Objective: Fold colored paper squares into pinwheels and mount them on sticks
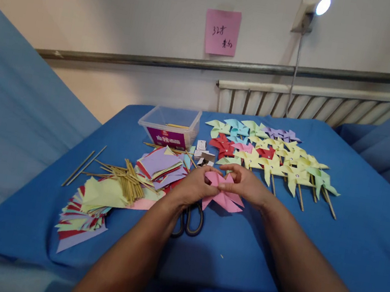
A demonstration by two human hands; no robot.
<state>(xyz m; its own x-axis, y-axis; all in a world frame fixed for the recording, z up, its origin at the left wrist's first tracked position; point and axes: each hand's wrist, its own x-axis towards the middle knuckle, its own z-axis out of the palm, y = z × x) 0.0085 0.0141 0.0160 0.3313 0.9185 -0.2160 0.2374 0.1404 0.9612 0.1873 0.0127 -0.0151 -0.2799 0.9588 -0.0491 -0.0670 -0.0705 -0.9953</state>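
A pink paper pinwheel (227,200) is held between my two hands above the blue-covered table. My left hand (196,185) grips its left side, with the fingers closed and partly hidden behind the paper. The thumb and fingers of my right hand (244,184) pinch the pinwheel near its middle and top. Below my left wrist lie scissors (194,220), their dark handles showing and the blades hidden. Just beyond my hands stand small open boxes (205,156) with something dark in one of them.
Finished pinwheels (272,166) on sticks lie at the back right. Left of my hands are a pile of wooden sticks (129,182), stacked coloured paper (162,165) and a fanned paper stack (83,219). A clear plastic bin (172,125) stands behind; two loose sticks (81,167) lie far left.
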